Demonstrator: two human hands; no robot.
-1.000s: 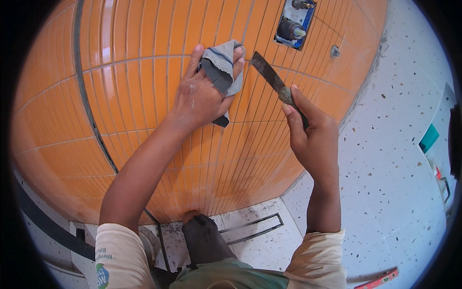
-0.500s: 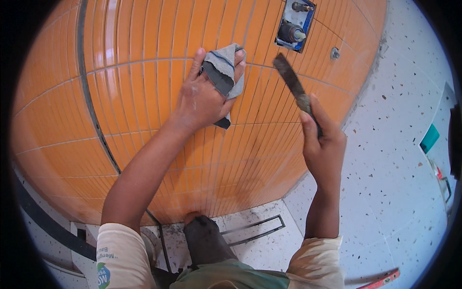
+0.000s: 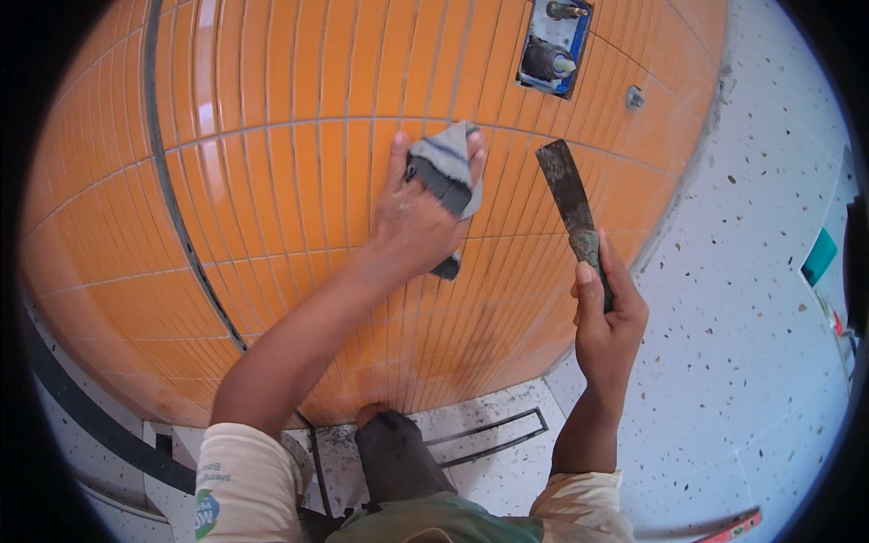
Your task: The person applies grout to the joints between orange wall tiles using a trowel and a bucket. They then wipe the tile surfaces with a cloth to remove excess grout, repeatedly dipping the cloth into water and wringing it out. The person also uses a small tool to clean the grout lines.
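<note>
My left hand (image 3: 416,222) presses a folded grey cloth (image 3: 450,156) against the orange tiled wall (image 3: 272,181), its fingers closed round it. Dark patches show on the cloth, and one dark corner hangs below the palm. To the right, my right hand (image 3: 611,321) grips a putty knife (image 3: 568,190) by its worn handle. The blade is dark and stained, pointing up and slightly left, and appears held off the tiles. Thin grout lines run between the narrow tiles, with dark smears low on the wall.
A recessed box with pipe fittings (image 3: 549,59) opens in the wall at the top, beside a small metal fitting (image 3: 635,97). Speckled white tiles (image 3: 724,299) cover the right side. Below lies a dark rectangular drain frame (image 3: 493,439). A red level-like bar (image 3: 735,528) sits lower right.
My left hand has slid the cloth down and to the right over the tiles. The putty knife has dropped a little lower, its blade turned broader to view.
</note>
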